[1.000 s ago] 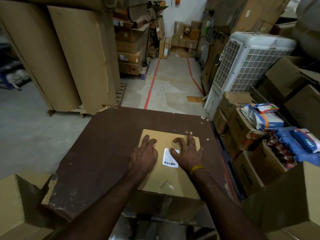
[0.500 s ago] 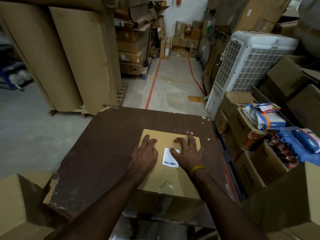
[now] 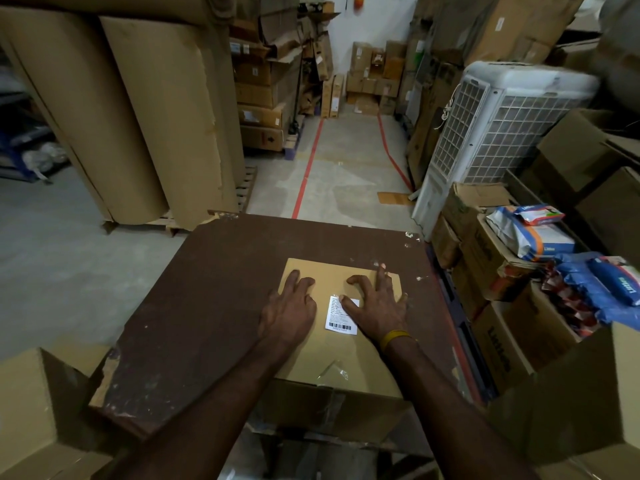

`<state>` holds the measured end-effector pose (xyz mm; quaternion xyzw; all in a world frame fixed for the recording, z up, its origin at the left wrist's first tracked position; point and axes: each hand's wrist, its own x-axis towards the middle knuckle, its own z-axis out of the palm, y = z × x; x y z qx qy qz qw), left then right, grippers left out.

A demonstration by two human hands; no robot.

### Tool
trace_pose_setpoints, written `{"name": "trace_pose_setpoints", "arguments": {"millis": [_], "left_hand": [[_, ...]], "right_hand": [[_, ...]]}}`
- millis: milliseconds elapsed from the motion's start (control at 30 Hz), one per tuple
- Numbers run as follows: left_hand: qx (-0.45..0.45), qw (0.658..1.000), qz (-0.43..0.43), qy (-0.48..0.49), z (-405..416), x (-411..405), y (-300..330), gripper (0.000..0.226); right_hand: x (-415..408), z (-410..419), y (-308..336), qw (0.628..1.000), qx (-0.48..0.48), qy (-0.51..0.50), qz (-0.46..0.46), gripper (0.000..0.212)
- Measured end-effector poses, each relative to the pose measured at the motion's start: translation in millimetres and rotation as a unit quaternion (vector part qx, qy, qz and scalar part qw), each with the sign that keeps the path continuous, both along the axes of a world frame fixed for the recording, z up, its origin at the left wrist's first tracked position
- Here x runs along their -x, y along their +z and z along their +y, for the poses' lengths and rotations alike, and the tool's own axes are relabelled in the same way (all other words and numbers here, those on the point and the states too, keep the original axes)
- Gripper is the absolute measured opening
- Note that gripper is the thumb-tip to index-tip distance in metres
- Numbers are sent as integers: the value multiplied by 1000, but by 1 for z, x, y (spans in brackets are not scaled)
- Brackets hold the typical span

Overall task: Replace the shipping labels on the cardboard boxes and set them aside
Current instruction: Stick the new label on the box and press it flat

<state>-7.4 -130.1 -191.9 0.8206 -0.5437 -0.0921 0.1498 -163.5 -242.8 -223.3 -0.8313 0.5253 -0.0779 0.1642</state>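
Observation:
A flat cardboard box (image 3: 332, 358) lies on the dark brown table (image 3: 207, 306), its near end hanging over the table's front edge. A white shipping label (image 3: 337, 317) with a barcode sits on the box top. My left hand (image 3: 289, 311) rests flat on the box just left of the label, fingers straight. My right hand (image 3: 375, 306) lies spread on the box to the right, its thumb pressing the label's upper right part. A scrap of clear film (image 3: 334, 370) lies on the box nearer to me.
Open cardboard boxes (image 3: 485, 258) with packaged goods (image 3: 533, 233) stand close on the right, below a white air cooler (image 3: 502, 133). Another cardboard box (image 3: 31, 410) sits at the lower left. Big brown paper rolls (image 3: 138, 109) stand at the back left. An aisle with red floor lines runs ahead.

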Motion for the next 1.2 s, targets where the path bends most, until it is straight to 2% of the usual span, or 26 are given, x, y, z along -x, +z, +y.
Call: {"name": "trace_pose_setpoints", "arguments": {"millis": [100, 233, 400, 500, 1200], "left_hand": [[0, 1000, 7, 7, -1, 0, -4, 45], [-2, 1000, 20, 14, -3, -2, -6, 45], [0, 1000, 14, 8, -2, -1, -4, 45], [0, 999, 32, 15, -3, -3, -8, 45], [9, 1000, 13, 7, -4, -3, -8, 46]], "right_hand": [[0, 1, 1, 1000, -4, -5, -16, 38], [0, 0, 0, 1000, 0, -1, -5, 44], [0, 2, 1, 1000, -1, -7, -21, 38], [0, 1, -1, 1000, 6, -3, -16, 42], [0, 0, -1, 1000, 10, -7, -20, 39]]}}
